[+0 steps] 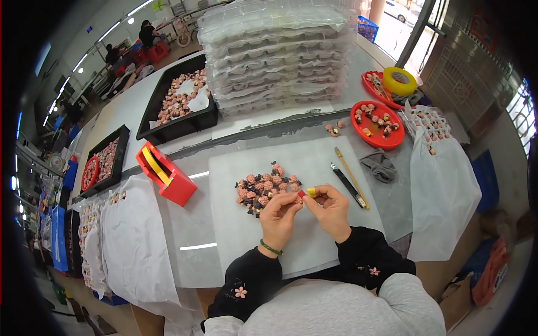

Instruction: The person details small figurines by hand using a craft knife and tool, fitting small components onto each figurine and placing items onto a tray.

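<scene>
Over a white foam sheet, my left hand and my right hand meet fingertip to fingertip. Both are pinched around a small pink piece, mostly hidden by the fingers. A yellow cover sits on a right fingertip; a red bit shows beside it, but whether it is a fingertip cover I cannot tell. Just beyond my left hand lies a pile of small pink-and-dark figurines. To the right of my hands rest a black pen-like tool and a thin brush.
A red tape dispenser stands left. Black trays of pink pieces and stacked clear plastic trays are behind. At right are a red plate with figurines, yellow tape roll, grey cloth and white-covered tray.
</scene>
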Tool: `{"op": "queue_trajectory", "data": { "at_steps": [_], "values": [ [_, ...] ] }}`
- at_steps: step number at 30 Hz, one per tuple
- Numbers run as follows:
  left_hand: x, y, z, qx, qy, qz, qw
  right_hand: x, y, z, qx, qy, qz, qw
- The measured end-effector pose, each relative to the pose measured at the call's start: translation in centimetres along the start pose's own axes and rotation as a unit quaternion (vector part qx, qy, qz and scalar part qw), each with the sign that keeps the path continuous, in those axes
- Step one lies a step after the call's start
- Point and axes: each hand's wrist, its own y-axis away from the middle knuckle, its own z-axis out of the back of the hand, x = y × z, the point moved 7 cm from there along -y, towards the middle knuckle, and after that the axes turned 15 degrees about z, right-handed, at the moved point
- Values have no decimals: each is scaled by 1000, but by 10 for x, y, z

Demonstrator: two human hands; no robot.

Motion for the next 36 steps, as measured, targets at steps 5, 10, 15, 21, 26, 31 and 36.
{"op": "queue_trajectory", "data": {
  "at_steps": [5, 10, 15, 21, 26, 31, 36],
  "values": [
    [0, 0, 5, -22, 8, -10, 1000, -2, 2, 0, -3, -4, 0, 1000],
    [-3, 1, 0, -1, -37, -24, 999, -7, 3, 3, -15, -15, -36, 999],
    [-3, 2, -1, 1, -67, -52, 996, -9, 2, 4, -23, -27, -58, 998],
    [-2, -1, 1, -17, -60, -38, 997, -10, -1, 2, -13, -27, -52, 998],
    [-2, -1, 3, -18, -59, -29, 998, -13, 1, 2, -10, -28, -65, 997],
    [-2, 1, 0, -24, -66, -53, 996, -12, 3, 4, -13, -29, -77, 997],
    [-2, 4, 5, -21, -52, -29, 998, -3, 2, 1, -6, -16, -77, 997]
  ]
}}
